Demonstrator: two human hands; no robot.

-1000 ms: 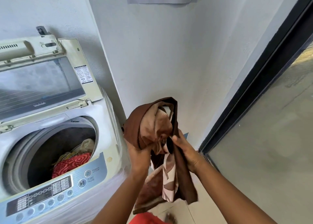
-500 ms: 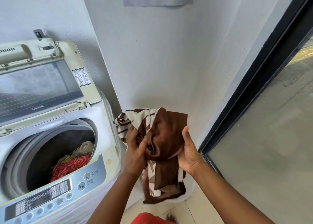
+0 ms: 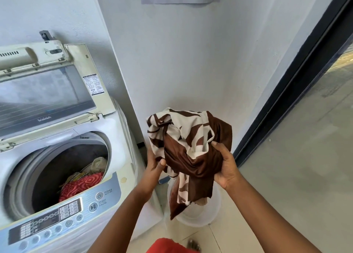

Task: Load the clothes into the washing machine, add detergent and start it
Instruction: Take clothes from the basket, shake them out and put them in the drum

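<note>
Head view: brown-and-cream patterned garment [image 3: 189, 147] held bunched in mid-air, right of the top-loading washing machine [image 3: 118, 138] and clear of its drum opening. Left hand [image 3: 154, 168] grips the left underside of the bundle, thumb pressed up against the cloth. Right hand [image 3: 225, 168] cups the right side, fingers curled into the folds. One tail of fabric hangs loose below both hands, above a white basket [image 3: 198, 214] on the floor.

Machine lid [image 3: 47, 92] stands open at the far side. Drum already holds a red patterned cloth [image 3: 80, 184] with a pale yellowish item [image 3: 97, 163] behind it. Control panel [image 3: 63, 214] at the near edge, start/pause button [image 3: 93, 207] visible. No detergent container in view.

Handling judgement: fabric looks thin, smooth and slightly glossy, so probably light, limp, and inclined to slip and unfurl. No stiffness; it will not hold a shape once released. Not fragile. Best hold appears to be the gathered middle of the bundle, both palms compressing it, rather than an edge or the dangling tail, which would let the rest spill out.

Risk: hanging tail could catch on the drum rim or drape over the panel on the way left. Gathering it up first seems prudent.

Stage estimate: loading still under way; detergent and start not yet done.
</note>
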